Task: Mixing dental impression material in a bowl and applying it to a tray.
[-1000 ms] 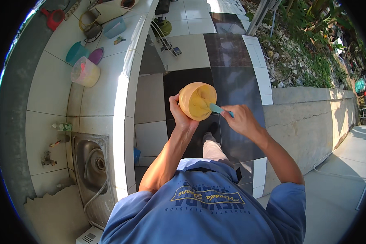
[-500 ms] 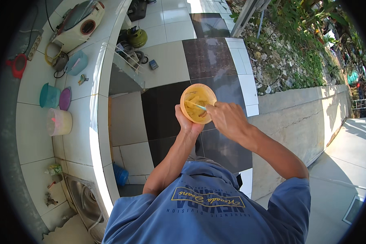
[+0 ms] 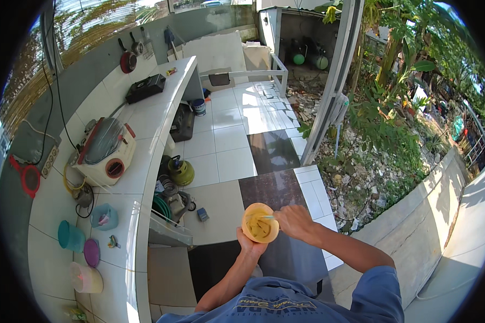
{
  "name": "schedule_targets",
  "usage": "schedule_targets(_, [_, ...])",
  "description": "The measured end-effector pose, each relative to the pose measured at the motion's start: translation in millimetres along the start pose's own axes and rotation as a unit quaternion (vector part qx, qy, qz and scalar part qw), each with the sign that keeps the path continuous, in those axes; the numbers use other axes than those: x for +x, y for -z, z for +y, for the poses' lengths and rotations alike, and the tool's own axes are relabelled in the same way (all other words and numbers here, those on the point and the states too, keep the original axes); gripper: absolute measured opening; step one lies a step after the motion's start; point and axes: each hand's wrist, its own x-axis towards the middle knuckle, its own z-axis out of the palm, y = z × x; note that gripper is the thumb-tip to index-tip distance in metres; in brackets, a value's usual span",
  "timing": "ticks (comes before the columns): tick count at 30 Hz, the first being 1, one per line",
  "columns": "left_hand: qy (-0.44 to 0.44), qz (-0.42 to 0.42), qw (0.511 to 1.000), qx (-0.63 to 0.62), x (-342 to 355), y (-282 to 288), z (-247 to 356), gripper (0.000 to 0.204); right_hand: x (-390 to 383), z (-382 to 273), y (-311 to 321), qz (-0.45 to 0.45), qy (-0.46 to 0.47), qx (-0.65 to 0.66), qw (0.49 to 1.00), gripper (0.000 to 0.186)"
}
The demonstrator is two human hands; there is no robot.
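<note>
My left hand (image 3: 251,245) cups an orange plastic bowl (image 3: 245,228) from below and the side, its fingers wrapped round the wall. The bowl tips toward me, showing a thick yellow mixture (image 3: 260,230) inside. My right hand (image 3: 295,220) is closed on a pale, thin-handled utensil (image 3: 268,217) at the bowl's right rim. Its far end reaches into the mixture, so whether it is a spoon cannot be made out. Both hands are held in front of my body, above the dark floor tiles.
Along the left runs a white tiled counter (image 3: 126,202) with a cream-and-red appliance (image 3: 110,156), a blue tub (image 3: 103,216) and a purple lid (image 3: 91,253). A green gas cylinder (image 3: 181,171) stands on the floor below. At right are a metal post (image 3: 337,75) and a low concrete wall (image 3: 385,234).
The view has tilted up, so the bowl and hands sit lower and the far yard shows. My right hand has shifted slightly at the rim, and the utensil lies at a different angle.
</note>
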Motion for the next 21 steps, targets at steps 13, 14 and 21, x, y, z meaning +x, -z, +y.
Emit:
schedule_targets(13, [-0.108,-0.088,0.983,0.121,238.3,-115.3,45.7,0.055,185.3,127.4,43.6,-0.004,-0.004,0.161,0.987,0.02])
schedule_targets(14, [-0.117,-0.09,0.982,0.121,257.4,-120.1,51.0,0.055,192.6,156.1,38.7,-0.003,-0.005,0.154,0.988,0.02])
schedule_targets(21, [-0.135,-0.092,0.983,0.088,387.5,-176.4,49.3,0.051,292.9,259.3,65.0,0.045,0.097,0.072,0.992,0.021])
